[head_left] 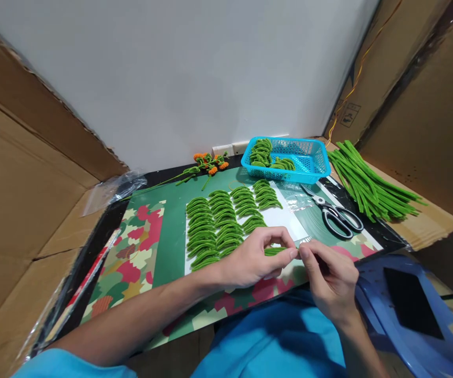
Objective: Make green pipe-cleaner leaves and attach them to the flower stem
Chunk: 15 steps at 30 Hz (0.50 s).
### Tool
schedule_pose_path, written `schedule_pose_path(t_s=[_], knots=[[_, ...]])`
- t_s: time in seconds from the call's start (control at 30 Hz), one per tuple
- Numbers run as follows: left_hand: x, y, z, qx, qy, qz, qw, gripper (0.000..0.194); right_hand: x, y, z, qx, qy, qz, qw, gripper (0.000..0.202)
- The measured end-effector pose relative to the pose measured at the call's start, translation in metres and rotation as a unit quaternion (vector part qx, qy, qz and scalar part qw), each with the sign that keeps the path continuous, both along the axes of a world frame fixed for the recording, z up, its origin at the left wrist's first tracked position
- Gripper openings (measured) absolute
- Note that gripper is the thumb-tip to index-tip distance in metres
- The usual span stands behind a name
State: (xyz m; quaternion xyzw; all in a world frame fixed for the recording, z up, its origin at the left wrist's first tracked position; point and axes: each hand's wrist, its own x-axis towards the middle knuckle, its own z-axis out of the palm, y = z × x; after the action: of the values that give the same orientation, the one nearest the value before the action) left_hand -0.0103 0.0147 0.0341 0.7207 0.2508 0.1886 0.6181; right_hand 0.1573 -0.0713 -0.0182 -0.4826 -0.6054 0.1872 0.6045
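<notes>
My left hand [264,255] and my right hand [329,273] meet at their fingertips over the front right of the table. Both are closed in a pinch on a short green pipe cleaner [274,251], which shows inside the curl of my left fingers. Its right end is mostly hidden by my fingertips. Behind my left hand, bent green pipe-cleaner pieces [223,212] lie in columns on a white sheet [289,218]. My left forearm crosses in front of the lower columns.
A blue basket [309,176] holds more bent green pieces. Scissors [335,212] lie right of the sheet, beside a bundle of long green pipe cleaners [372,184]. Orange pipe-cleaner flowers [213,164] lie at the back. Cardboard walls [25,173] flank the table; a blue plastic stool [392,320] stands right.
</notes>
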Motion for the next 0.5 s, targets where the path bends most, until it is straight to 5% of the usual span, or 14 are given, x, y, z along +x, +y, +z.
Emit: schedule_pose_path(t_s=[0.07,0.1,0.2,0.23,0.27,0.3,0.37,0.43,0.5], knots=[[-0.003,0.001,-0.003,0.231,-0.001,0.001,0.973,0.018,-0.001,0.0,0.0,-0.056,0.064,0.012,0.996,0.021],[-0.005,0.004,-0.004,0.362,-0.011,-0.017,0.932,0.017,-0.002,0.0,0.0,-0.092,0.11,0.031,0.989,0.025],[-0.009,0.012,-0.007,0.677,-0.041,-0.087,0.73,0.02,-0.006,0.001,-0.004,-0.191,0.256,0.109,0.941,0.039],[-0.01,0.014,-0.008,0.724,-0.039,-0.093,0.682,0.021,-0.007,0.003,-0.005,-0.207,0.284,0.123,0.928,0.042],[-0.01,0.015,-0.007,0.738,-0.032,-0.085,0.669,0.022,-0.008,0.004,-0.006,-0.211,0.294,0.124,0.924,0.042],[-0.009,0.015,-0.006,0.719,-0.022,-0.069,0.692,0.022,-0.008,0.004,-0.006,-0.203,0.286,0.113,0.93,0.042],[-0.008,0.013,-0.001,0.581,0.003,-0.031,0.813,0.02,-0.007,0.005,-0.004,-0.159,0.226,0.067,0.959,0.037],[-0.005,0.009,0.004,0.341,0.036,-0.016,0.939,0.022,-0.005,0.004,0.0,-0.094,0.138,0.019,0.986,0.028],[-0.003,0.007,0.008,0.11,0.046,-0.03,0.992,0.034,-0.003,0.003,0.002,-0.032,0.056,-0.002,0.998,0.02]])
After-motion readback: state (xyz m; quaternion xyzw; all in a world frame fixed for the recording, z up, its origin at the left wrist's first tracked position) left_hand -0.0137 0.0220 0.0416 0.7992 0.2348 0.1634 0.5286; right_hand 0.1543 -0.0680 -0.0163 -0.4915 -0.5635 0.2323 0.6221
